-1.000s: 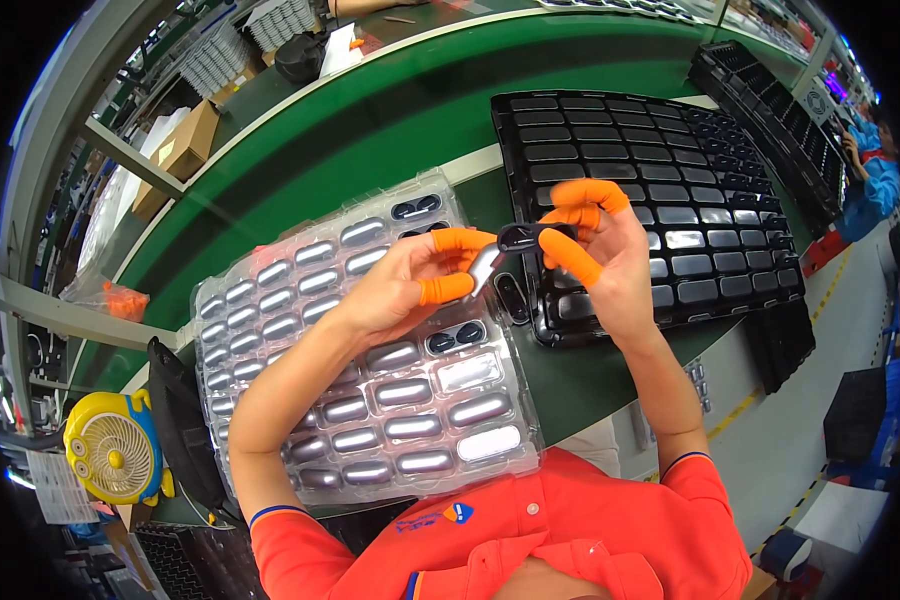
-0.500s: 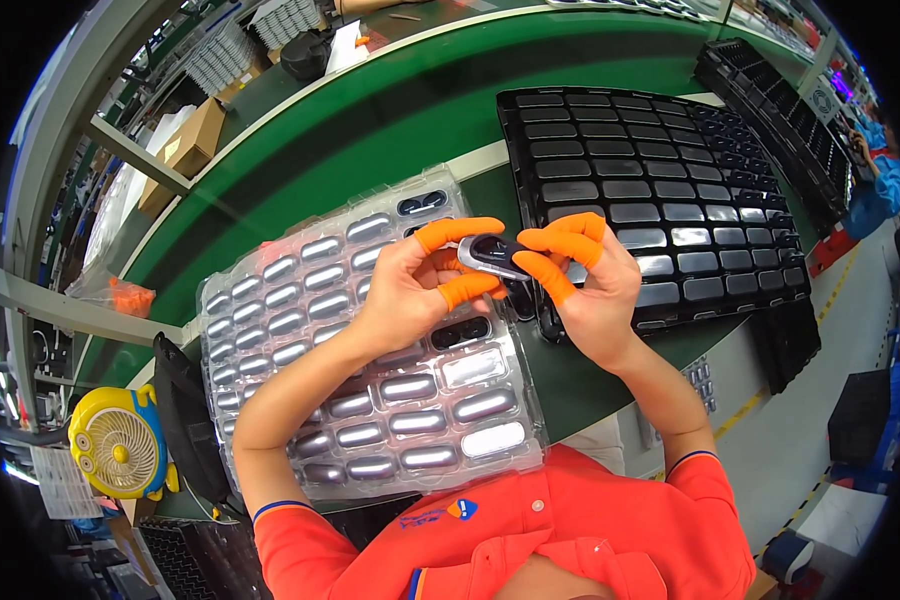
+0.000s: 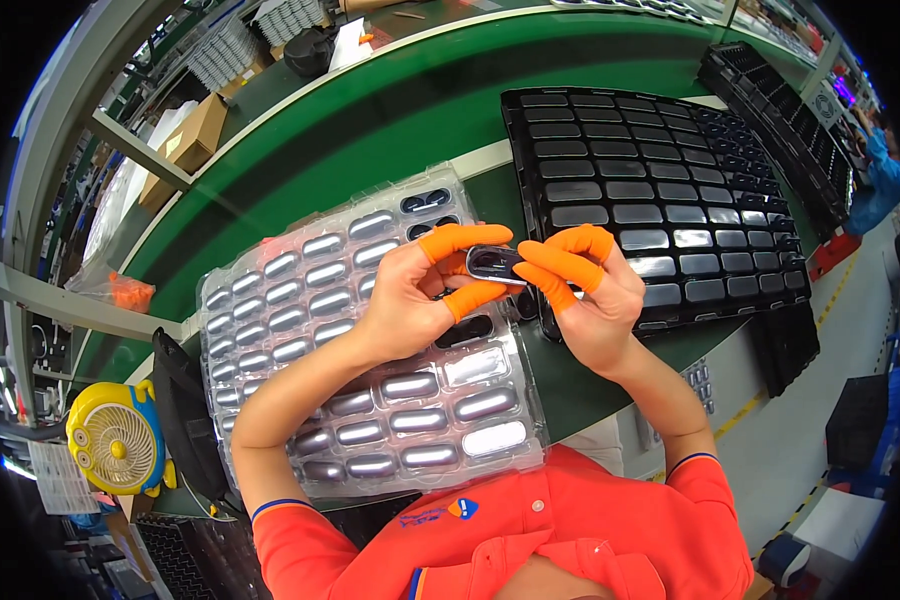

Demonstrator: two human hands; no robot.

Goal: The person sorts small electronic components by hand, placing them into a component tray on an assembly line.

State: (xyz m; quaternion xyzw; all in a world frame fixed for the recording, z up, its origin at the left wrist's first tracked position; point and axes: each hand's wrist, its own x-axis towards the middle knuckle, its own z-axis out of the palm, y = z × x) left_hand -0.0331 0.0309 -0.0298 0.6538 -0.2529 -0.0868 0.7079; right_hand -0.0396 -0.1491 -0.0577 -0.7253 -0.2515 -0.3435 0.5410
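Observation:
Between the thumb and forefinger of my left hand (image 3: 410, 300) is a small oval casing (image 3: 492, 264) with a silver rim and a dark, glossy inside. My right hand (image 3: 600, 295) pinches at the casing's right end; whether a separate part sits in those fingers is hidden. Orange finger covers are on the fingers of both hands. Below my left hand and forearm lies a clear plastic tray (image 3: 532, 425), its pockets holding many silvery oval pieces and a few dark ones. A black tray (image 3: 518, 150) of glossy dark rounded pieces lies right of my hands.
The green bench (image 3: 400, 120) runs behind the trays. Another black tray (image 3: 780, 130) leans at the far right. A yellow and blue fan (image 3: 120, 450) stands at left, near a bag of orange finger covers (image 3: 130, 295). A person in blue (image 3: 878, 175) is at the right edge.
The casing has turned in my fingers, so its dark hollow side shows more and its silver outside less. My right hand has shifted slightly downward, its fingers closer together.

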